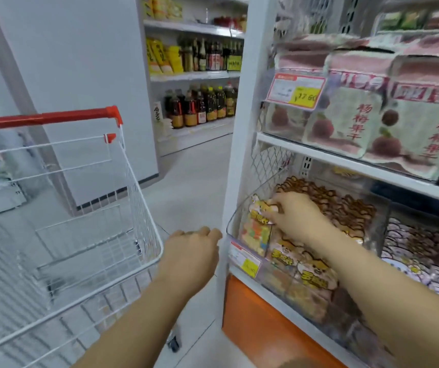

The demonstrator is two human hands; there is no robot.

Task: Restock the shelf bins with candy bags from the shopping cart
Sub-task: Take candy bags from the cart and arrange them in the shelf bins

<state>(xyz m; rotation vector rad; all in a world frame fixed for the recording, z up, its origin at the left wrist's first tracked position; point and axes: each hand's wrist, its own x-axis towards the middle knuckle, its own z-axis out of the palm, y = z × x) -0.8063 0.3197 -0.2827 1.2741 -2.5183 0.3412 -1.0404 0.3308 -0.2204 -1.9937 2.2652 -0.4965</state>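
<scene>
My right hand reaches into the clear shelf bin on the lower shelf and grips a yellow-and-white candy bag standing at the bin's left end. More candy bags of the same kind lie along the bin's front, with brown scalloped packs behind them. My left hand hovers between the bin and the white wire shopping cart, fingers loosely curled and holding nothing. The part of the cart basket I can see holds no bags.
The cart's red handle stands at upper left. The upper shelf carries bags of dried bayberry behind a price tag. A second bin sits to the right. Bottles fill far shelves across the aisle floor.
</scene>
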